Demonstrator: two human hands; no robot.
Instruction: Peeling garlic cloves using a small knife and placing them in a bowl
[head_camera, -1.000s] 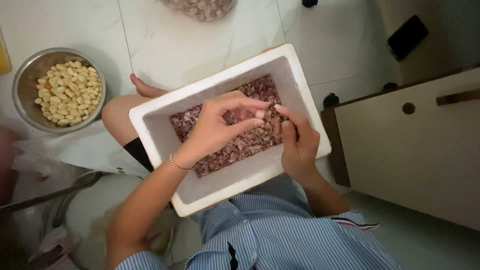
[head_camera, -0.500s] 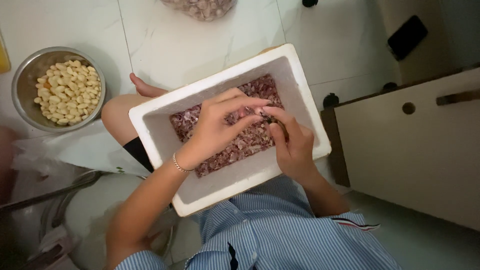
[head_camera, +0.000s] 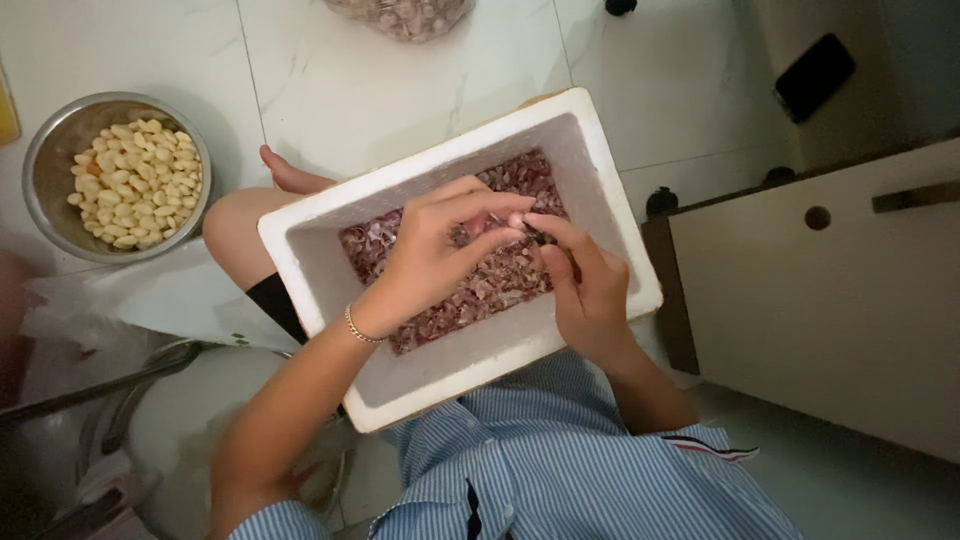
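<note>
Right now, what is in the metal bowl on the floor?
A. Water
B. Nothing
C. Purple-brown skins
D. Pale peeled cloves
D: the metal bowl at upper left holds pale, cream-coloured peeled cloves, while the purple-brown skins lie in the white foam box under both hands.

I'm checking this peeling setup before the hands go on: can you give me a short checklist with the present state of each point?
1. White foam box resting steady on the lap: ok.
2. Left hand and right hand meeting over the box: ok.
3. Small piece pinched between the fingertips: cannot tell what it is.
4. Purplish skins kept inside the box: ok.
5. Round metal bowl of pale peeled cloves upright on the floor: ok.
</note>
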